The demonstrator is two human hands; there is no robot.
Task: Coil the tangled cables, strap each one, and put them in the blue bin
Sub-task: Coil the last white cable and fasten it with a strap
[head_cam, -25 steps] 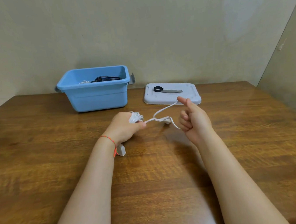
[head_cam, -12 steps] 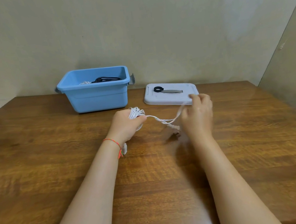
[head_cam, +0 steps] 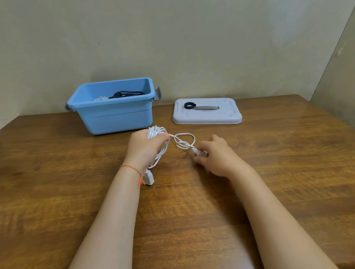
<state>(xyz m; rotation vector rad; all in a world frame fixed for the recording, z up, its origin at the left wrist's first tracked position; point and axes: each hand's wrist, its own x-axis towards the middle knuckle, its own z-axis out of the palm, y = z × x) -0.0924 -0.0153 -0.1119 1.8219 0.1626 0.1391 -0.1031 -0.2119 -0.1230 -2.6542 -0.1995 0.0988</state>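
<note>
My left hand (head_cam: pixel 145 147) grips a coil of white cable (head_cam: pixel 157 132) above the middle of the wooden table (head_cam: pixel 46 192). One white plug (head_cam: pixel 149 178) hangs below that wrist. A loose knotted loop of the same cable (head_cam: pixel 184 141) runs right to my right hand (head_cam: pixel 214 155), which pinches the cable's other end near the tabletop. The blue bin (head_cam: pixel 115 116) stands behind my left hand and holds a black cable (head_cam: pixel 127 93) and a bit of white cable. A black strap (head_cam: pixel 190 105) with a grey tail lies on the bin's pale lid (head_cam: pixel 225 116).
The pale lid lies flat to the right of the bin, behind my right hand. A wall closes off the back of the table, and an angled panel (head_cam: pixel 345 73) stands at the right. The table's front edge runs below my forearms.
My right hand has dropped from a raised position down to the tabletop, carrying the cable end with it. The coil in my left hand has grown larger.
</note>
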